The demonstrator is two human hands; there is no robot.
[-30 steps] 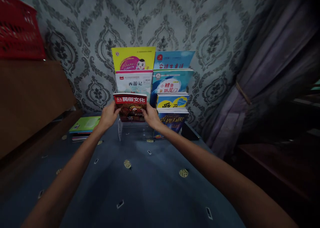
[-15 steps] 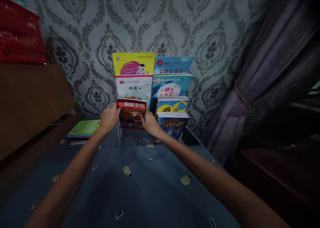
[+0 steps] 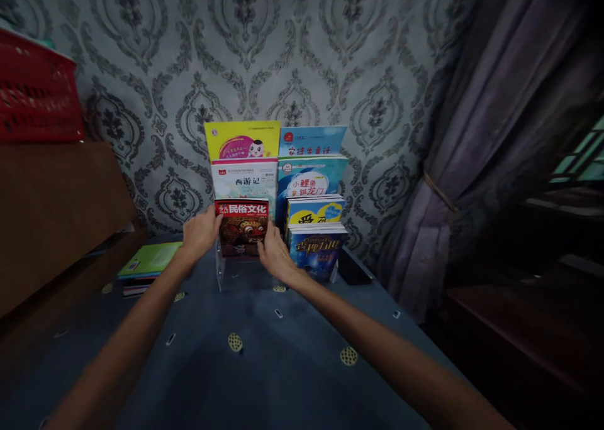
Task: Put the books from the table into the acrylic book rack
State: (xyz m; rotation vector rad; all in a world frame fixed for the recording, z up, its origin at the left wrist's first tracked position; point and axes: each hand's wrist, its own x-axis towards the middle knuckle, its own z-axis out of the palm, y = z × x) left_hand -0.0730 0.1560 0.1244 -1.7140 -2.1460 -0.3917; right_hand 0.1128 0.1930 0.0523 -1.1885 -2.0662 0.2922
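A dark red book (image 3: 243, 232) with a red title band stands upright in the left column of a clear tiered rack (image 3: 219, 270). My left hand (image 3: 201, 232) grips its left edge, thumb on the front cover. On its opposite edge is my right hand (image 3: 277, 251), fingers closed at the lower right of the cover. Behind it rise a pale book (image 3: 245, 181) and a yellow book (image 3: 243, 137). To the right, a dark blue book (image 3: 316, 254) stands in front of a yellow-and-blue book (image 3: 314, 212) and two light blue ones.
A stack of books (image 3: 148, 260) with a green top lies on the left of the blue patterned cloth (image 3: 278, 373). Farther left, a red basket (image 3: 38, 90) sits on a brown box (image 3: 61, 210). A dark flat object (image 3: 353, 270) lies right of the rack; a purple curtain (image 3: 425, 210) hangs beyond.
The view has tilted up and shifted slightly, so everything sits lower in the picture. Both hands still hold the dark red book, which looks slightly lower against the rack.
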